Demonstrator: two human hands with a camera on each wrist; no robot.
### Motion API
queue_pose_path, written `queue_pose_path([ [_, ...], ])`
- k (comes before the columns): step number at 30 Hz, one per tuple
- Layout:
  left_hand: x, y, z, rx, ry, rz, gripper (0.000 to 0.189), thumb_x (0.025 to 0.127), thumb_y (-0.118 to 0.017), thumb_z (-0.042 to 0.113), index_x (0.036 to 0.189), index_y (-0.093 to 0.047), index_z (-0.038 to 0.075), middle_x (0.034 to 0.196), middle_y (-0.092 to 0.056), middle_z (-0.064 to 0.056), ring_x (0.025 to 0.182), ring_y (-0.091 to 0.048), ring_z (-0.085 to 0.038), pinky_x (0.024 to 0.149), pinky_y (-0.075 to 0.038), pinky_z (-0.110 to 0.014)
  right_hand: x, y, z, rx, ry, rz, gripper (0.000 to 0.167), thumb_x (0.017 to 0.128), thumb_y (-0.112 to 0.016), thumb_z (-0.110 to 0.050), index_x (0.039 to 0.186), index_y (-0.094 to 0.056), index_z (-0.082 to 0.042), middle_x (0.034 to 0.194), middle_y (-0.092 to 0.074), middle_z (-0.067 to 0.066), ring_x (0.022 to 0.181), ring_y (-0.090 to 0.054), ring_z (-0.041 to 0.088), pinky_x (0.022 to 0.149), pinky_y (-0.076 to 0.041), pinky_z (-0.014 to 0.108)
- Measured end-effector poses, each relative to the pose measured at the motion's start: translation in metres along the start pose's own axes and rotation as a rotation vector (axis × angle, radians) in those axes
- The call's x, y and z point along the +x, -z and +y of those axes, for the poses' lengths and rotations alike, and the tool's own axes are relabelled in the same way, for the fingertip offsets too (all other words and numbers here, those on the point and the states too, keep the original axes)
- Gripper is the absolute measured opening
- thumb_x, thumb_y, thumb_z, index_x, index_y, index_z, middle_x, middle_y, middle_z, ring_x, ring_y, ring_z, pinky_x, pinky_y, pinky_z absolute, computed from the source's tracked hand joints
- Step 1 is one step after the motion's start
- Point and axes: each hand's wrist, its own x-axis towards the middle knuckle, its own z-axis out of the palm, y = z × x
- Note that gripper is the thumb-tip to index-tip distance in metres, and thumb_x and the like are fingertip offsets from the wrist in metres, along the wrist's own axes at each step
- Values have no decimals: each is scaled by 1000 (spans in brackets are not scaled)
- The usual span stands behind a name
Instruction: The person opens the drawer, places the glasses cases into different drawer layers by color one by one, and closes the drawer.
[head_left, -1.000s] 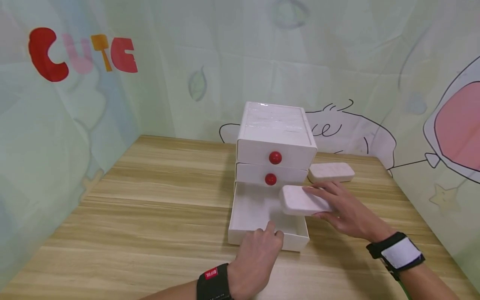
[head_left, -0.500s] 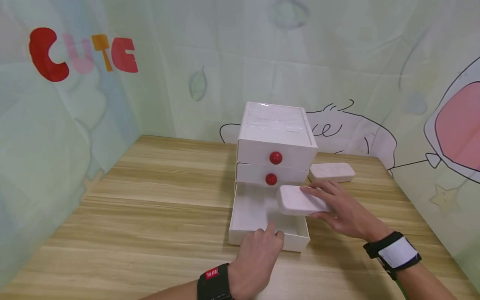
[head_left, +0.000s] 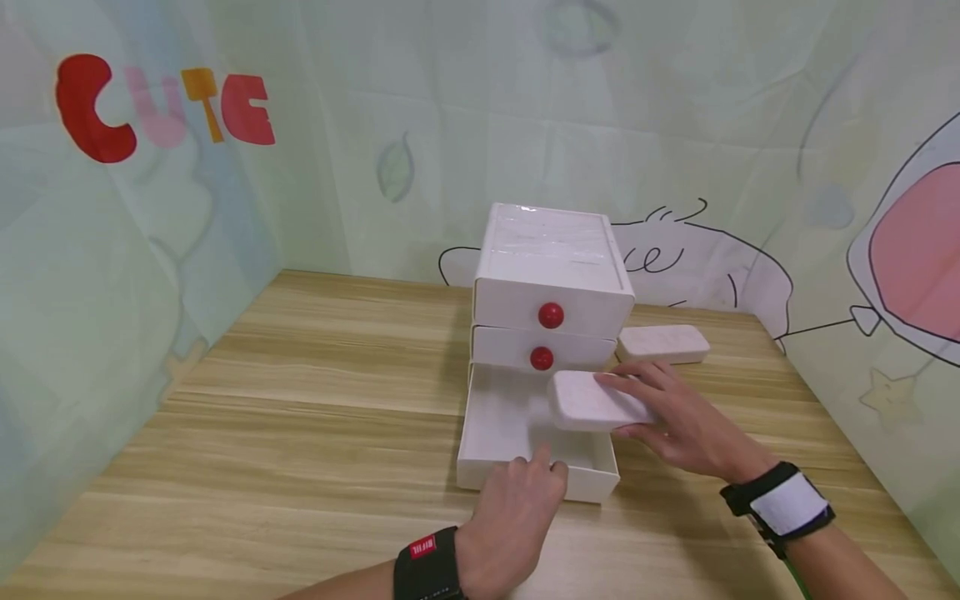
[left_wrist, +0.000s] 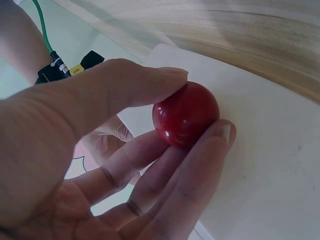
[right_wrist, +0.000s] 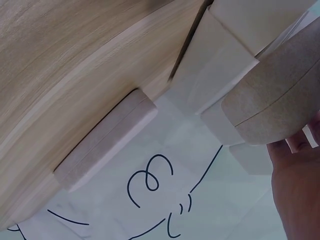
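three tiers make up the white, box-shaped drawer cabinet (head_left: pixel 555 246) that we find standing on a light wood-grained counter (head_left: pixel 337 417). the white lowest drawer (head_left: pixel 471 475) is pulled out toward the person, its inner floor partly in sight. the two tiers above sit closed, bearing a red upper ball knob (head_left: pixel 551 315) and a red middle ball knob (head_left: pixel 542 358). the left grip (head_left: pixel 513 517), a bare hand, is clenched: in the left wrist view we observe thumb and fingers pinching a glossy red lower ball knob (left_wrist: pixel 186 115) on the drawer's front. the right grip (head_left: pixel 682 429), also bare, is grasping a white, rounded rectangular case (head_left: pixel 596 402) with a seam along its side. from the head view this case is over the right part of the pulled-out drawer; we cannot tell whether it touches the wall there. a second white, rounded case (head_left: pixel 663 343) lies on the counter, just beside the cabinet's right side. we record a black left wristband (head_left: pixel 427 567) with a small red label, and a black right wristband (head_left: pixel 780 504) with a pale patch. behind hangs a pale, creased, printed backdrop (head_left: pixel 322 208).
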Motion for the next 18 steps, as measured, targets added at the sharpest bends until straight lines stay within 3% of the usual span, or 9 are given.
queue_pose_path([
  [18, 1, 1, 0, -31, 4, -54, 16, 77, -83, 9, 85, -70, 13, 77, -54, 1, 59, -61, -13, 46, -46, -23, 5, -6, -5, -6, 50, 32, 73, 81, -86, -23, 147, -54, -19, 138, -59, 5, 125, -50, 23, 97, -52, 51],
])
